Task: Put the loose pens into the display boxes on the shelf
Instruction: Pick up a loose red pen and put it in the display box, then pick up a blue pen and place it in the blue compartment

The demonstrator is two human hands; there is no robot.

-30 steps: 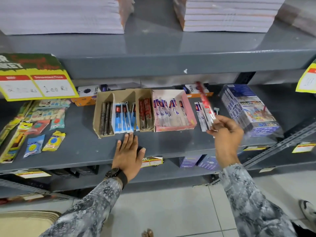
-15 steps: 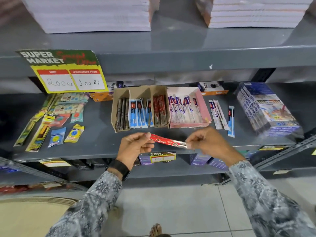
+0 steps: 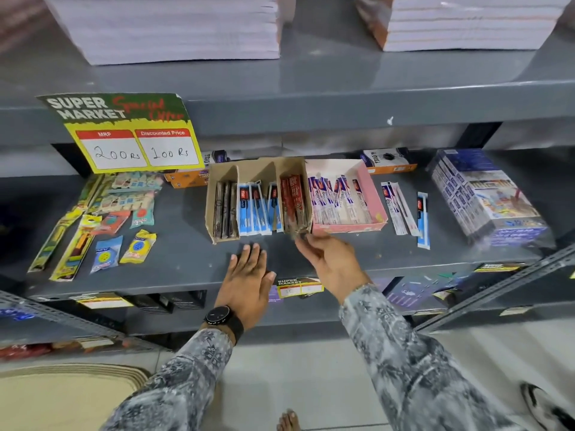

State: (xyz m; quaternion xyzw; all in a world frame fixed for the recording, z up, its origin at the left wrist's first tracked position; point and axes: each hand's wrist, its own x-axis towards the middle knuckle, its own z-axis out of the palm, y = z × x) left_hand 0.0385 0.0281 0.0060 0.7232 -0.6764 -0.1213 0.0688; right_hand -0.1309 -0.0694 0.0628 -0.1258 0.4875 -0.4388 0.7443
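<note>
Just beyond right-hand fingers (image 3: 306,244): red pens (image 3: 294,202).

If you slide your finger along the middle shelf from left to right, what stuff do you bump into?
Colourful packets → brown cardboard box → pink box → white loose pens → blue loose pen → wrapped blue boxes.

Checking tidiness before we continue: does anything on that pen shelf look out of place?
Yes. Three packaged pens lie loose on the shelf right of the pink display box, outside any box. The brown box's front looks torn open.
</note>
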